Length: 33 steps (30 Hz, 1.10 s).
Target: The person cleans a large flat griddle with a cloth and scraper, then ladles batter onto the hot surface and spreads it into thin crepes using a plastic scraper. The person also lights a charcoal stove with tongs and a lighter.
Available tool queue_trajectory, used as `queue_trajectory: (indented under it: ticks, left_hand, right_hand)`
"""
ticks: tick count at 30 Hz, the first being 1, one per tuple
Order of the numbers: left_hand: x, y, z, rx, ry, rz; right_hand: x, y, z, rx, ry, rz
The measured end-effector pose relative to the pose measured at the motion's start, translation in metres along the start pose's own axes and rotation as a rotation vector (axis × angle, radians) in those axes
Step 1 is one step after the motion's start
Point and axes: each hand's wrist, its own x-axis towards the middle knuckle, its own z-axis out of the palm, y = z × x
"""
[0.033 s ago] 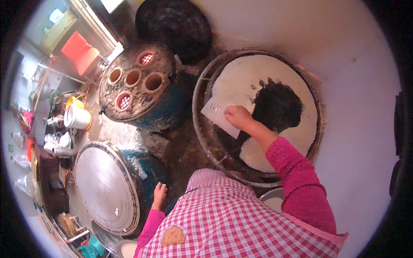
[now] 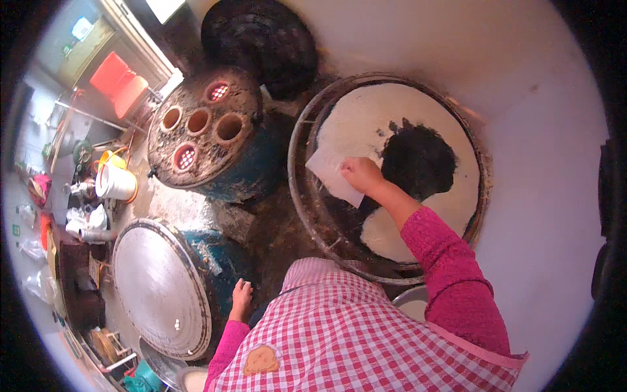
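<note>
My right hand (image 2: pixel 364 178) is closed on one edge of a flat white scraper (image 2: pixel 332 171), above the left part of a large round black griddle (image 2: pixel 418 160). A thin pale layer of batter (image 2: pixel 356 111) covers much of the griddle, broken by a dark bare patch right of centre and another bare stretch at the lower left. My left hand (image 2: pixel 241 302) hangs low beside the blue-green side of a drum stove (image 2: pixel 222 258), fingers curled. Whatever it may hold is too small to name.
Left of the drum stove's side is its round silvery top (image 2: pixel 160 287). Behind it stands a briquette stove (image 2: pixel 196 147) with two glowing holes. A black disc (image 2: pixel 261 49) leans beyond. A bowl (image 2: pixel 413 307), white bucket (image 2: pixel 116 181) and red chair (image 2: pixel 119 85) are also around.
The scraper's angle has altered slightly, and its slots no longer show clearly. The whole view has shifted a little; both hands stay nearly where they were.
</note>
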Motion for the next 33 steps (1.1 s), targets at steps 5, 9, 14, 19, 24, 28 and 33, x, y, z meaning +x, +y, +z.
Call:
queue_trajectory:
  ticks: [5, 9, 14, 19, 24, 28, 33]
  left_hand:
    - [-0.017, 0.013, 0.016, -0.061, 0.043, 0.028]
    - [-0.020, 0.015, 0.022, -0.070, 0.013, -0.006]
    - [-0.017, 0.007, 0.030, -0.097, 0.009, -0.056]
    - [-0.016, 0.020, 0.033, 0.045, -0.032, -0.039]
    - [-0.019, 0.055, 0.043, 0.078, -0.049, -0.021]
    - [-0.031, 0.061, 0.055, 0.037, 0.028, -0.028]
    - [-0.023, 0.052, 0.045, 0.119, -0.128, -0.074]
  right_hand:
    - [0.025, 0.066, -0.043, -0.052, 0.204, 0.097]
    - [0.030, 0.113, -0.091, 0.011, 0.231, 0.305]
    - [0.036, 0.149, -0.142, -0.122, 0.321, 0.515]
    - [0.053, 0.085, -0.077, 0.156, 0.164, 0.003]
    - [0.062, 0.026, 0.007, 0.123, -0.123, -0.184]
    - [0.081, 0.104, -0.050, 0.232, 0.328, 0.255]
    - [0.037, 0.214, -0.108, 0.109, 0.470, 0.475]
